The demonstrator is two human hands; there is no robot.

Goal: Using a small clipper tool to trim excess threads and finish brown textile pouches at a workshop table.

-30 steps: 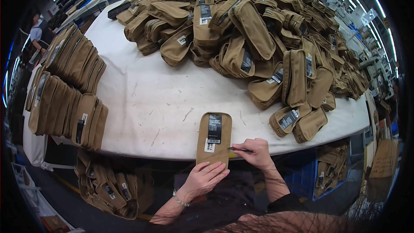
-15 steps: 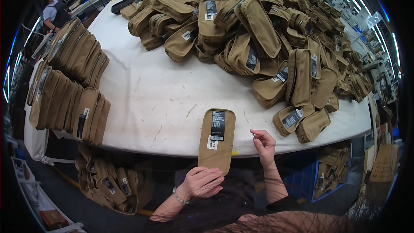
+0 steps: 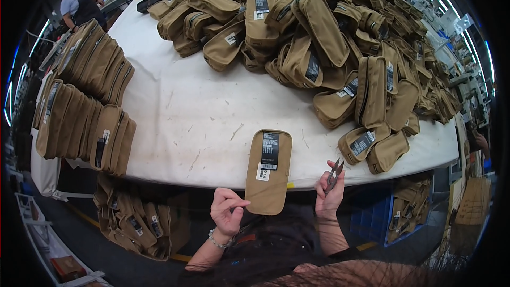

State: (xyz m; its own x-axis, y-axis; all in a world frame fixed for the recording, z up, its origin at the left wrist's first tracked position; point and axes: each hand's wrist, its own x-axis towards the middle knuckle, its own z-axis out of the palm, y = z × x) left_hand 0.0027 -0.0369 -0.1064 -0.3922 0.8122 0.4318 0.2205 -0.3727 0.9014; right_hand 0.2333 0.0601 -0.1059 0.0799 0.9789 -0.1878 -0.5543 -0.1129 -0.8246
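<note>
A tan fabric pouch (image 3: 268,188) lies flat at the table's front edge, with a black tag and a white label on its face. My left hand (image 3: 227,210) is at the pouch's lower left, forefinger stretched out to its edge, thumb apart and other fingers curled, holding nothing. Beyond the pouch's right side, my right hand (image 3: 328,196) grips small dark metal scissors (image 3: 333,176), blades pointing up.
A large heap of tan pouches (image 3: 313,32) covers the back and right of the white table (image 3: 175,117). Upright rows of pouches (image 3: 79,122) stand at the left. Below are loaded bins (image 3: 404,215) (image 3: 133,218). A co-worker (image 3: 77,8) stands at back left.
My left hand has moved left, mostly off the pouch, its forefinger now extended. My right hand has drawn away rightward and raised the scissors into clear view. The co-worker has moved further back.
</note>
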